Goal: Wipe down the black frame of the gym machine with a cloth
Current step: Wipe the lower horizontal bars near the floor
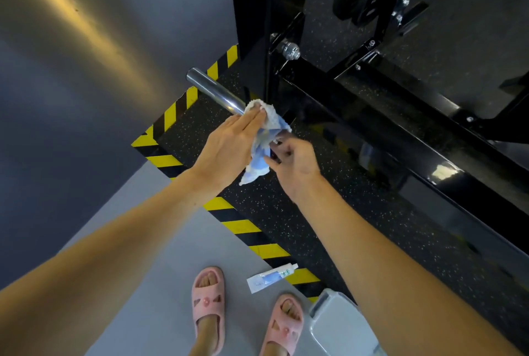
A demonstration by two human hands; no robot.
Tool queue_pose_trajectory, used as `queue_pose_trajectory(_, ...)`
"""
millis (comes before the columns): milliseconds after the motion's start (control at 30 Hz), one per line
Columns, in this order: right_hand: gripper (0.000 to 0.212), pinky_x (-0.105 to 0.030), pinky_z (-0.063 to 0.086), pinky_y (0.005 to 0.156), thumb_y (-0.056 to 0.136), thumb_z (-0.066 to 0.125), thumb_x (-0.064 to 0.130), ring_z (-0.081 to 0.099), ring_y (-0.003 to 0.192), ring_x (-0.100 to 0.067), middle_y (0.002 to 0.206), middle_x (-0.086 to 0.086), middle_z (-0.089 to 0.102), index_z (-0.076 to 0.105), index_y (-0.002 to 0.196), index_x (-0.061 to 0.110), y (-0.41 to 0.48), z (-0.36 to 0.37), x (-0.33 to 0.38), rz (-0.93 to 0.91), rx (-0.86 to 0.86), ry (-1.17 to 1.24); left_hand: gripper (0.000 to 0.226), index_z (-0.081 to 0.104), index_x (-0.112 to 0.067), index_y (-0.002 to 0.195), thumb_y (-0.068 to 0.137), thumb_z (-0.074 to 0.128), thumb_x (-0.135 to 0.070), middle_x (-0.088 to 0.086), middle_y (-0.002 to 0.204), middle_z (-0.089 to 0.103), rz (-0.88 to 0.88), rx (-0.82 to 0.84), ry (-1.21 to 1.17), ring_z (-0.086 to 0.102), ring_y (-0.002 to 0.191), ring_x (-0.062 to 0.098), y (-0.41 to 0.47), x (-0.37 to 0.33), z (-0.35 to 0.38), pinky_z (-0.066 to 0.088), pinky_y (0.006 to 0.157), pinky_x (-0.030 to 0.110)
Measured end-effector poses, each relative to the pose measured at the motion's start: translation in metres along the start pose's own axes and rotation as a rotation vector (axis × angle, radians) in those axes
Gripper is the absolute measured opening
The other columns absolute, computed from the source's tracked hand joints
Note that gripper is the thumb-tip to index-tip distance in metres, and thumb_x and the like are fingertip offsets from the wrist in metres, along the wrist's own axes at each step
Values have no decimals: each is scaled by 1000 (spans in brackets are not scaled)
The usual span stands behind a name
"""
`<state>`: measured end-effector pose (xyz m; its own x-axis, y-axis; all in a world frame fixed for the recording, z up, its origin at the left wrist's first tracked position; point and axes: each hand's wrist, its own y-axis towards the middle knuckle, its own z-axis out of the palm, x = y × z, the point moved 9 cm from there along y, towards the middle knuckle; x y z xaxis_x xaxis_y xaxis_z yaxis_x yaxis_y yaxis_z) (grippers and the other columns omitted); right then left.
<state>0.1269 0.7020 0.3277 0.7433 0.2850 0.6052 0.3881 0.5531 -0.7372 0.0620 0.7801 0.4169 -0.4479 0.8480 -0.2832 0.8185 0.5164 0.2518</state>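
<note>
A white and blue cloth [264, 138] hangs between both my hands, bunched over the near end of a chrome bar [214, 90] that juts out from the glossy black machine frame [400, 138]. My left hand [229, 146] lies with straight fingers against the cloth's left side, pressing it to the bar. My right hand [289, 163] has curled fingers that pinch the cloth's lower right part. The bar's near end is hidden under the cloth.
Yellow and black hazard tape [246, 226] edges the speckled rubber mat under the machine. On the grey floor near my pink slippers [209, 304] lie a small white tube [270, 277] and a translucent plastic container [340, 324]. A grey wall stands on the left.
</note>
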Motion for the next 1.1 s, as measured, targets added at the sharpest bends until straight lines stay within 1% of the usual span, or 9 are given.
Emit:
queue_pose_trajectory(67, 30, -40, 46, 97, 87, 34, -7, 52, 107, -24, 93, -10, 57, 56, 79, 11, 14, -8, -1, -44, -31, 52, 46, 60, 4, 121, 77, 49, 7, 20, 128, 58, 34, 42, -17, 65, 93, 34, -8, 0, 21, 55, 80, 38)
queue_pose_trajectory(233, 34, -25, 47, 84, 83, 43, -10, 54, 94, -13, 117, -17, 58, 60, 105, 8, 39, -16, -19, -291, -101, -218, 58, 53, 3, 129, 72, 59, 12, 19, 136, 46, 84, 55, -53, 54, 105, 31, -42, 19, 86, 50, 90, 44)
queue_pose_trajectory(333, 43, -15, 45, 88, 82, 46, -9, 54, 99, -2, 119, -6, 53, 53, 122, 6, 53, -8, -20, -513, -54, -313, 65, 45, 4, 136, 72, 50, 7, 14, 139, 32, 87, -88, -12, 41, 116, 29, -44, 35, 99, 39, 100, 39)
queue_pose_trajectory(400, 57, -35, 39, 109, 82, 49, 3, 45, 127, -15, 140, -7, 45, 43, 138, 12, 64, 0, -23, -635, -41, -346, 68, 37, 6, 140, 74, 52, 7, 12, 142, 23, 52, -215, -32, 33, 127, 30, -41, 51, 103, 38, 105, 40)
queue_pose_trajectory(500, 70, -54, 30, 113, 80, 48, 12, 30, 141, -29, 153, -14, 30, 28, 148, 12, 79, 9, -24, -812, -28, -317, 68, 23, 4, 146, 85, 54, 5, 5, 143, 16, 13, -354, -253, 24, 139, 27, -30, 71, 109, 30, 113, 25)
queue_pose_trajectory(667, 67, -52, 26, 116, 88, 46, 15, 24, 145, -28, 156, -13, 25, 23, 150, 10, 98, 20, -2, -1131, 89, -247, 55, 15, 2, 148, 101, 39, -13, 22, 148, 11, 121, -585, -423, 16, 143, 20, 4, 72, 111, 19, 116, 22)
queue_pose_trajectory(867, 49, -31, 35, 111, 97, 43, 23, 39, 133, -5, 143, 10, 43, 33, 145, 24, 104, 31, 10, -1340, 209, -240, 52, 20, -11, 149, 101, 40, -11, 26, 149, 7, 155, -879, -459, 14, 140, 11, 16, 83, 113, 15, 111, 10)
queue_pose_trajectory(1000, 44, -23, 35, 108, 98, 37, 25, 42, 129, 1, 139, 16, 46, 37, 142, 27, 108, 33, -3, -1401, 267, -215, 55, 20, -22, 145, 98, 49, -25, 8, 147, 6, 186, -902, -143, 19, 141, 32, 16, 80, 127, 32, 112, 44)
queue_pose_trajectory(1100, 39, -23, 42, 105, 105, 34, 24, 49, 126, -4, 138, -1, 52, 42, 142, 13, 101, 28, -6, -1339, 305, -112, 56, 25, -24, 144, 96, 52, -34, 9, 140, 16, 324, -871, 220, 17, 137, 34, 15, 62, 126, 17, 114, 56)
